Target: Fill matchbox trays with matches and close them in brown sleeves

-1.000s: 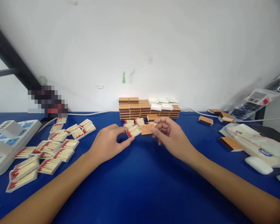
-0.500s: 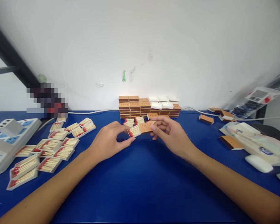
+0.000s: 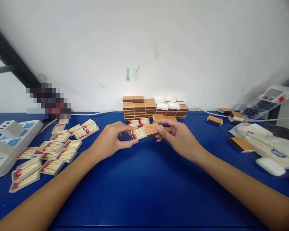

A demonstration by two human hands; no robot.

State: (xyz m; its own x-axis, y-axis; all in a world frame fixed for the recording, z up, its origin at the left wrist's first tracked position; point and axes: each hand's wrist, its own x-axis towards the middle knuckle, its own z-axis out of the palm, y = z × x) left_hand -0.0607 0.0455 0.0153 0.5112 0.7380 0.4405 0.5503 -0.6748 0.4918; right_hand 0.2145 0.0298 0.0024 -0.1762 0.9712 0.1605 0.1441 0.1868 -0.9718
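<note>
My right hand [image 3: 174, 132] grips an orange-brown matchbox sleeve [image 3: 151, 129] between thumb and fingers. Out of the sleeve's left end sticks a white matchbox tray [image 3: 139, 132], full of red-tipped matches lying lengthwise. Thumb and fingers of my left hand [image 3: 114, 136] close on the tray's outer left end. Just behind the held box, more matches [image 3: 144, 122] lie in trays, partly hidden. Beyond them rises a stack of matchboxes [image 3: 135, 110] against the wall, with white trays [image 3: 167, 105] on its right part.
Several filled match trays [image 3: 60, 146] spread over the left of the blue table [image 3: 125, 192], beside a power strip [image 3: 16, 138]. At the right lie loose matchboxes [image 3: 242, 145], a tissue pack [image 3: 272, 144], a white case [image 3: 270, 166] and a plastic bottle [image 3: 260, 107]. A cable [image 3: 103, 113] runs along the wall.
My left thumb has come in against the tray's end, where it was apart before. The sleeve is tilted slightly more, and the view has shifted a little.
</note>
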